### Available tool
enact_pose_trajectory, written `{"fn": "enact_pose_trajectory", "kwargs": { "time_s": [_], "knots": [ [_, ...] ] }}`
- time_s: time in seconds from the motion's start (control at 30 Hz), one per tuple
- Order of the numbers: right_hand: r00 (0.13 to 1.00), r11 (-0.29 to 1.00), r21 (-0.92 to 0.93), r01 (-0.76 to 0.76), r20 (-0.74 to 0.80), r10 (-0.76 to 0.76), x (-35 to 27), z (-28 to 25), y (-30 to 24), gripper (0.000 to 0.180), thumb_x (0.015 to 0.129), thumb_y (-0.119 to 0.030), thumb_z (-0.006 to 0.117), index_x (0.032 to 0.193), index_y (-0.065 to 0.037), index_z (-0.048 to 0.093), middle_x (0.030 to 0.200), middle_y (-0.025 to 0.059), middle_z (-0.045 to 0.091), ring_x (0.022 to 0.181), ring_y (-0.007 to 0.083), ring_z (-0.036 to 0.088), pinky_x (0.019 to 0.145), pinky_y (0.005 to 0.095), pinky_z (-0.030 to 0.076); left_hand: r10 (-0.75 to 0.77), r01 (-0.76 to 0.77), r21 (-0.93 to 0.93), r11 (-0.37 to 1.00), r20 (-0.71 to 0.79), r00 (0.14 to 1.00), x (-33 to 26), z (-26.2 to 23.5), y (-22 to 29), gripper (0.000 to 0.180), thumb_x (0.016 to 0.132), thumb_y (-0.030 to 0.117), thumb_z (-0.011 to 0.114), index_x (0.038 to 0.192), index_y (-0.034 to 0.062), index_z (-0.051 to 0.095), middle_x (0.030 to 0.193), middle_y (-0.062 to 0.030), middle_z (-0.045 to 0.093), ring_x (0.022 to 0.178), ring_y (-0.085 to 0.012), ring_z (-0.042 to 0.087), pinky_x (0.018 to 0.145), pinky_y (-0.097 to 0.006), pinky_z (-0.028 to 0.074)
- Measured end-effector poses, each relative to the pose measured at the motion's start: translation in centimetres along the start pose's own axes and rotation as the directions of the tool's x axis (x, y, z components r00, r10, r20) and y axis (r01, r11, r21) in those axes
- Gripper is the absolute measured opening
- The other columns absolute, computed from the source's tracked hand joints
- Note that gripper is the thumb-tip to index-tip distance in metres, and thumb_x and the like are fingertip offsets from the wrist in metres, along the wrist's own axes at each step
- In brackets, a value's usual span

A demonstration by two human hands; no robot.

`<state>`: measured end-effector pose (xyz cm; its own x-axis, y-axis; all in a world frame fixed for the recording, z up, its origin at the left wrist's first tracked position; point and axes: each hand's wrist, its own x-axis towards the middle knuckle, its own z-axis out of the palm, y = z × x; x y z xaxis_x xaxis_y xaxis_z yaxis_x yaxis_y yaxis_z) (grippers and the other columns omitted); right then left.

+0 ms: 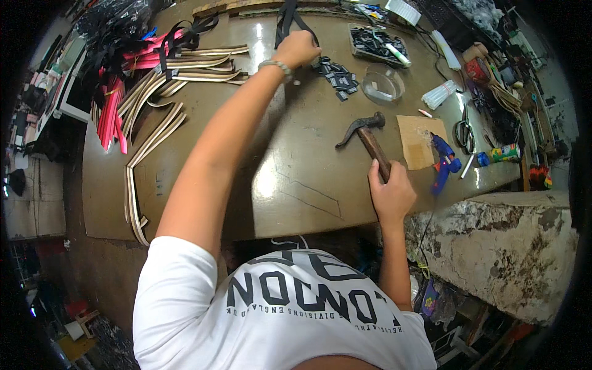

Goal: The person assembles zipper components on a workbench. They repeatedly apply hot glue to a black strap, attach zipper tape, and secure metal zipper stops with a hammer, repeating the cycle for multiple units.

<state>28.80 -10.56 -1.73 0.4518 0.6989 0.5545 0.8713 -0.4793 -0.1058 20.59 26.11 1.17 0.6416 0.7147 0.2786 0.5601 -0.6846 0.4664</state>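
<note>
My left arm stretches across the table, and my left hand [298, 49] is closed at the far side, at a bunch of black straps [286, 17]. Its fingertips are partly hidden, but the straps run into the grip. Just right of that hand lies a loose pile of small dark rectangular pieces [337, 76]. My right hand [393, 192] is wrapped round the wooden handle of a claw hammer [374, 143]. The hammer's dark, worn head rests on or just above the tabletop, pointing away from me.
Strips in cream and black [148, 148] and pink bundles [112, 117] lie on the table [296, 213] at left. A bin of black parts [377, 44], a clear round tub [382, 83], cardboard [417, 143], a blue glue gun [444, 161], scissors [465, 131] and glue sticks [439, 94] are at right.
</note>
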Motion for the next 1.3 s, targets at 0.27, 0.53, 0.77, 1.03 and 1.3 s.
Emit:
{"fn": "enact_pose_trajectory", "kwargs": {
  "time_s": [0.27,0.53,0.77,1.03,1.3],
  "knots": [
    [0.979,0.975,-0.162,0.15,-0.112,-0.169,1.1,-2.9,-1.7,0.038,0.088,-0.04,0.066,0.109,-0.009,0.065,0.111,0.0156,0.058,0.095,0.0275,0.061,0.08,0.0344,0.05,-0.222,0.285,-0.562,0.776,0.18,0.958,-16.0,-8.0,3.2,0.04,0.09,0.04,0.068,0.095,0.0014,0.075,0.061,0.0002,0.057,0.053,-0.0069,0.05,0.048,-0.026,0.039],
    [0.201,-0.147,0.14,-0.979,0.57,-0.796,-0.1,-0.1,-11.9,0.032,0.096,-0.03,0.064,0.115,-0.004,0.063,0.097,0.0034,0.059,0.078,0.0055,0.052,0.058,0.0199,0.04,-0.223,0.219,-0.566,0.795,0.064,0.973,-33.4,-9.5,9.1,0.017,0.088,0.016,0.069,0.084,-0.0004,0.07,0.072,-0.0097,0.059,0.068,-0.0185,0.056,0.064,-0.031,0.043],
    [0.372,-0.023,0.512,-0.858,0.591,-0.715,11.4,5.2,-12.0,0.028,0.09,-0.015,0.071,0.115,-0.003,0.064,0.092,-0.0022,0.066,0.071,0.0016,0.06,0.054,0.0137,0.049,-0.305,0.312,-0.378,0.872,0.079,0.949,-40.0,-9.1,8.9,0.013,0.086,0.014,0.072,0.084,0.0016,0.071,0.067,-0.0096,0.049,0.058,-0.0213,0.049,0.056,-0.034,0.04],
    [0.748,0.35,0.935,-0.046,0.265,-0.608,12.2,10.9,-19.3,0.034,0.087,-0.03,0.073,0.1,0.002,0.069,0.078,-0.0001,0.06,0.071,0.0094,0.053,0.063,0.0265,0.044,-0.336,0.322,-0.263,0.909,-0.009,0.942,-40.8,-8.9,9.0,0.013,0.083,0.016,0.074,0.094,0.0077,0.073,0.07,-0.0074,0.05,0.063,-0.0222,0.054,0.058,-0.035,0.045],
    [0.934,0.518,0.854,0.06,0.136,-0.331,10.2,10.9,-20.4,0.039,0.084,-0.029,0.074,0.107,0.002,0.067,0.095,0.0156,0.065,0.079,0.0239,0.062,0.075,0.0365,0.051,-0.048,0.044,-0.094,0.995,-0.031,0.998,-41.5,-8.9,7.2,0.028,0.081,0.017,0.075,0.109,0.0118,0.074,0.071,-0.006,0.049,0.062,-0.0212,0.05,0.057,-0.034,0.044]
  ]
}}
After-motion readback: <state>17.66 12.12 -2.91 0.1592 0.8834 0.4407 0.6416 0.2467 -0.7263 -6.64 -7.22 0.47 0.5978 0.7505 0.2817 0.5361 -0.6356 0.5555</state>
